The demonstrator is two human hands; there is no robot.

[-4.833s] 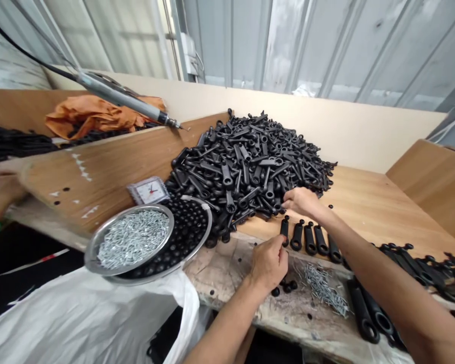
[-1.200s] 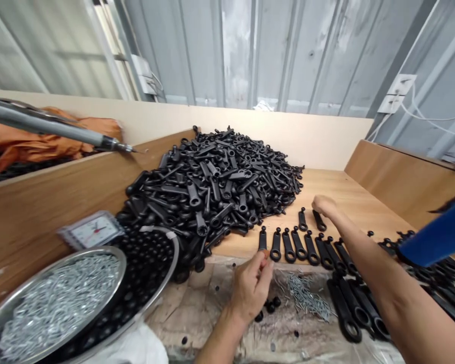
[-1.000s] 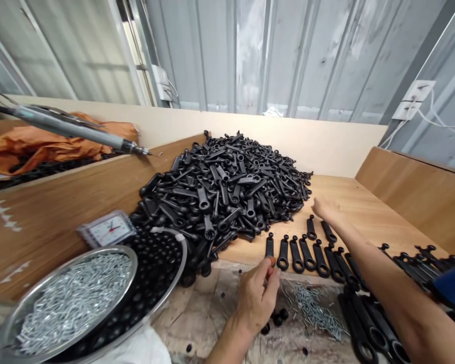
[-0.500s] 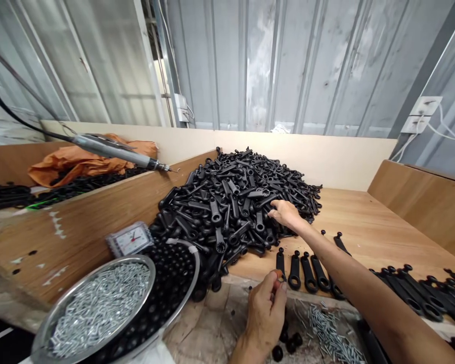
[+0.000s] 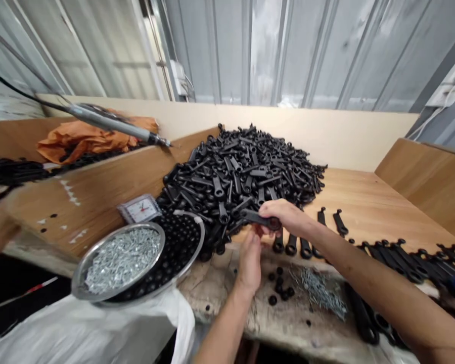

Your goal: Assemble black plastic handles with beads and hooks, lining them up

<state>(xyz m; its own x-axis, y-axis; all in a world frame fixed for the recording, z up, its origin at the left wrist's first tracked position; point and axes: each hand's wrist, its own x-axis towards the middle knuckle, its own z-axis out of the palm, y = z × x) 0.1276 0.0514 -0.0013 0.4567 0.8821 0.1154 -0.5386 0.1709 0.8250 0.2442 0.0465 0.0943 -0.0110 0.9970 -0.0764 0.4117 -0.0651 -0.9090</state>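
Observation:
In my right hand (image 5: 286, 216) is a black crank handle (image 5: 255, 217), gripped near its ring end and held level in front of the pile. My left hand (image 5: 251, 258) is just below it, fingers bent up and closed near the right fingertips; whatever they hold is hidden. A big heap of similar black crank handles (image 5: 227, 167) rises behind both hands. Several more handles (image 5: 291, 245) stand in a row beneath my right forearm. Small black knobs (image 5: 279, 285) and a scatter of metal pins (image 5: 322, 290) lie on the worn front ledge.
At left, a metal bowl (image 5: 76, 283) of pins rests on a larger basin (image 5: 201, 242) of black balls, beside a small clock (image 5: 140, 208). A powered screwdriver (image 5: 109, 124) hangs over the wooden divider (image 5: 94, 187). Another person's arm (image 5: 0, 227) shows at the left edge.
My right hand has come from the heap toward me with a crank handle. My left hand has moved up and left to meet it. The view has tilted down.

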